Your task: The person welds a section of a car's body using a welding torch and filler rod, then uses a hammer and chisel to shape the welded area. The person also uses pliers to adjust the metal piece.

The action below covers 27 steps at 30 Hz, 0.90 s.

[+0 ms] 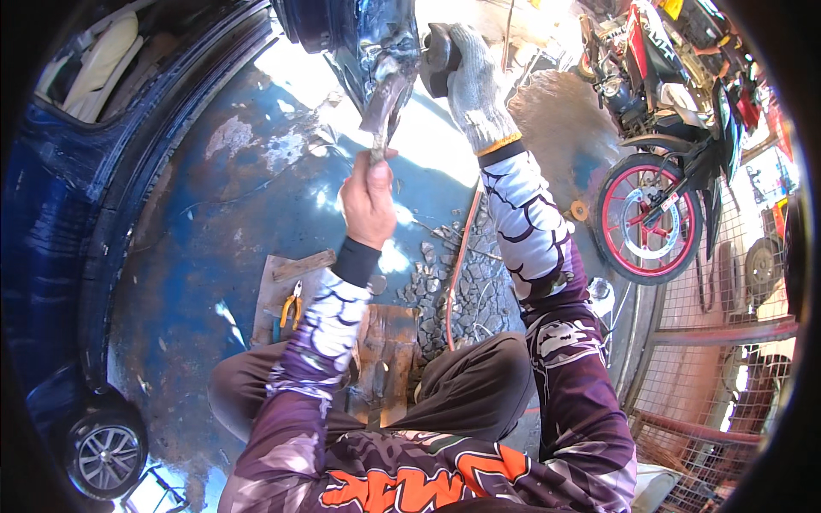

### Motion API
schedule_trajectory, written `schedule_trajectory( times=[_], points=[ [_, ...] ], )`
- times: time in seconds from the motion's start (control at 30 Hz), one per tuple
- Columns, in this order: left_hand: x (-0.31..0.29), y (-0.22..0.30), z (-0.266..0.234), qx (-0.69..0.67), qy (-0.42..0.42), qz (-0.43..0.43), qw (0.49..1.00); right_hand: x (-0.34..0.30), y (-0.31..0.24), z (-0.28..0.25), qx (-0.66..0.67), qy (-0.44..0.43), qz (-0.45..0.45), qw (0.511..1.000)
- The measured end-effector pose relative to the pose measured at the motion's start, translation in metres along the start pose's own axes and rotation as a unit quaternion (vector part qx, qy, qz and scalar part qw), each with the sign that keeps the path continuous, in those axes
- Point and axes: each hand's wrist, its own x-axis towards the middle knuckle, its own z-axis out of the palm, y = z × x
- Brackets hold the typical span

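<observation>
Bare and closed, my left hand (368, 203) grips the short handle of a worn metal tool (386, 104) with a broad flat head, hammer-like in shape. Its head lies against or just in front of the crumpled dark-blue car body panel (363, 51) at the top; I cannot tell whether they touch. To the right of the panel, my right hand (476, 85), in a grey knit work glove with a yellow cuff edge, is curled around a dark rounded block (440, 60). Glare washes out the area around it.
A dark-blue car (51, 256) stands along the left. At right are a motorcycle with a red-rimmed wheel (650, 218) and wire mesh (718, 308). Yellow-handled pliers (292, 306), a wooden piece (385, 350), stone rubble (436, 282) and a reddish hose (463, 265) lie near my legs.
</observation>
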Motion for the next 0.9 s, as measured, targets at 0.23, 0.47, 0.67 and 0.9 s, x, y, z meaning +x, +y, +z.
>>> schedule_trajectory(
  times=[0.23, 0.47, 0.67, 0.9],
  points=[
    [-0.009, -0.035, 0.09, -0.188, 0.117, -0.083, 0.972, 0.015, -0.014, 0.0, -0.064, -0.065, -0.063, 0.994],
    [0.012, -0.025, 0.092, -0.128, 0.136, -0.032, 0.982, 0.02, -0.044, -0.003, 0.069, -0.103, 0.038, 0.992],
    [0.017, -0.034, 0.082, 0.001, 0.119, -0.014, 0.993, 0.015, -0.07, -0.006, 0.039, -0.087, 0.026, 0.995],
    [0.02, -0.025, 0.075, 0.017, 0.112, -0.013, 0.994, 0.006, -0.048, -0.004, 0.079, -0.092, 0.063, 0.991]
  ],
)
